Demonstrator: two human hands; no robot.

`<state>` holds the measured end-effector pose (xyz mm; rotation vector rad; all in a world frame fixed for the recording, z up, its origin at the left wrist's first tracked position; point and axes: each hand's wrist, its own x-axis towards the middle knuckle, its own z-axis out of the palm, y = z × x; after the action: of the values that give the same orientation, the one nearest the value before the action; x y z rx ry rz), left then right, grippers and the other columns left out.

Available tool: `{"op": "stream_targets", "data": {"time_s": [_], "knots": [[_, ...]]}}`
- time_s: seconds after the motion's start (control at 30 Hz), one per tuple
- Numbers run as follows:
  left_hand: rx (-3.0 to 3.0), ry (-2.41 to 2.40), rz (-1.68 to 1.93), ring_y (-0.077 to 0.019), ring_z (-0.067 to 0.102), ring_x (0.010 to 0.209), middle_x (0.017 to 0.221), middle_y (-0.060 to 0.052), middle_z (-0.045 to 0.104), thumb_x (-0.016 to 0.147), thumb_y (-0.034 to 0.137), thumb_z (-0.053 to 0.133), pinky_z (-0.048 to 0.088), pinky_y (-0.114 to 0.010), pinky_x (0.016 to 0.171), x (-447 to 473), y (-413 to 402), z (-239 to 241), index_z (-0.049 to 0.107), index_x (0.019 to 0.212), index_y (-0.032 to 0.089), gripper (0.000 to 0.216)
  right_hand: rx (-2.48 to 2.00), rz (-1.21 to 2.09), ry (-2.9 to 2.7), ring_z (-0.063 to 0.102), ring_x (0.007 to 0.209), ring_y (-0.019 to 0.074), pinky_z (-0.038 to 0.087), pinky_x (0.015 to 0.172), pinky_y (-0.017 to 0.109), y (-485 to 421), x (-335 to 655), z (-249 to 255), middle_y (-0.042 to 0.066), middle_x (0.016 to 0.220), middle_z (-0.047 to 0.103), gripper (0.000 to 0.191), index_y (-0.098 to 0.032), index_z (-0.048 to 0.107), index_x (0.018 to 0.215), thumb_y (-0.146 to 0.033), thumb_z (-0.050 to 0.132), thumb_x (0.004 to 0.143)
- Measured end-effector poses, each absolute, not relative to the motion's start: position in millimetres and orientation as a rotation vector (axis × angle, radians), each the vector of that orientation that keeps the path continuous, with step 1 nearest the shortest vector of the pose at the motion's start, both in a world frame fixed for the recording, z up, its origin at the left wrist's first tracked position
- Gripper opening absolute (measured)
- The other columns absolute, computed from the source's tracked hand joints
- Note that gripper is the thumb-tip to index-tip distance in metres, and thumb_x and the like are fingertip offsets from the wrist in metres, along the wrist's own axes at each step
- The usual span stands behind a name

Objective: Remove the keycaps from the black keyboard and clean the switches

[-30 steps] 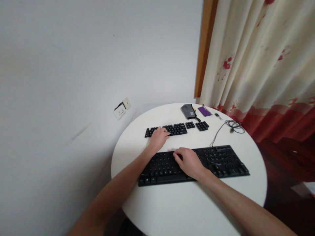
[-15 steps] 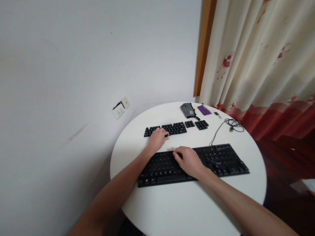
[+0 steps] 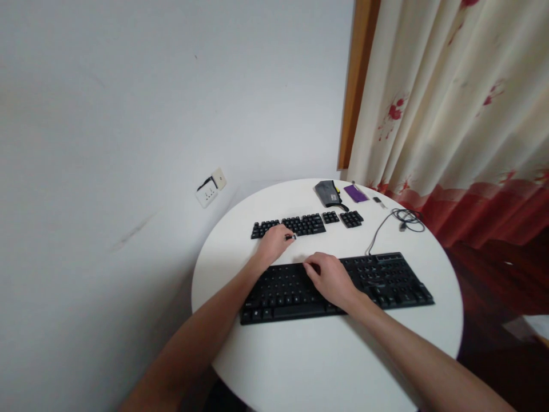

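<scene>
Keyboard (image 3: 291, 298) on round white table (image 3: 309, 357), bare tabletop along near edge and before keycap rows (image 3: 311, 225). Left hand (image 3: 273, 242) pinched on small dark keycap (image 3: 291, 236) beside those rows; right hand (image 3: 329, 278) loosely curled over keyboard, hold impossible to tell. Behind, grey pouch-like item (image 3: 326, 194), contents hidden.

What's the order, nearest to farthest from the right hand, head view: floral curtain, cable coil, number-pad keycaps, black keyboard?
1. Black keyboard: directly under the right hand.
2. Number-pad keycaps: beyond the keyboard, slightly right.
3. Cable coil: farther right, near the edge of the table.
4. Floral curtain: behind the table.
</scene>
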<state>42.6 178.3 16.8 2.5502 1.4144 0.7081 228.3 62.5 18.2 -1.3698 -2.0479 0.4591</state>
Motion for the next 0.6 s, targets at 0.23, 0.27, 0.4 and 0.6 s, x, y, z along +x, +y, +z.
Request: {"op": "stream_targets", "data": {"time_s": [0.23,0.27,0.4,0.6], "knots": [[2.011,0.943,0.684,-0.0187,0.068,0.082,0.086,-0.006,0.073,0.078,0.029,0.073,0.053,-0.029,0.077,46,129,49,0.074,0.088,0.015,0.018,-1.171,0.55,-1.832,0.06,0.077,0.0153,0.048,0.076,0.027,67,233,20,0.005,0.097,0.066,0.015,-0.019,0.065,0.103,-0.019,0.061,0.088],[1.941,0.906,0.666,-0.0189,0.069,0.083,0.086,-0.006,0.073,0.077,0.029,0.073,0.053,-0.029,0.078,47,124,51,0.074,0.087,0.014,0.018,-1.144,0.559,-1.837,0.06,0.078,0.0154,0.048,0.076,0.027,66,234,22,0.004,0.093,0.066,0.01,-0.02,0.066,0.098,-0.019,0.062,0.088],[1.803,0.924,0.665,-0.0198,0.07,0.083,0.086,-0.007,0.075,0.075,0.028,0.075,0.054,-0.031,0.08,48,113,51,0.074,0.085,0.013,0.018,-1.117,0.593,-1.858,0.061,0.076,0.0158,0.047,0.074,0.027,65,237,28,0.003,0.082,0.067,0.002,-0.019,0.068,0.083,-0.019,0.067,0.085],[1.769,1.074,0.715,-0.0201,0.07,0.084,0.087,-0.005,0.076,0.072,0.024,0.075,0.055,-0.031,0.084,43,91,48,0.077,0.085,0.016,0.015,-1.212,0.793,-1.769,0.064,0.069,0.0157,0.047,0.067,0.025,64,243,29,0.003,0.075,0.071,0.005,-0.016,0.071,0.076,-0.014,0.069,0.079]]}}
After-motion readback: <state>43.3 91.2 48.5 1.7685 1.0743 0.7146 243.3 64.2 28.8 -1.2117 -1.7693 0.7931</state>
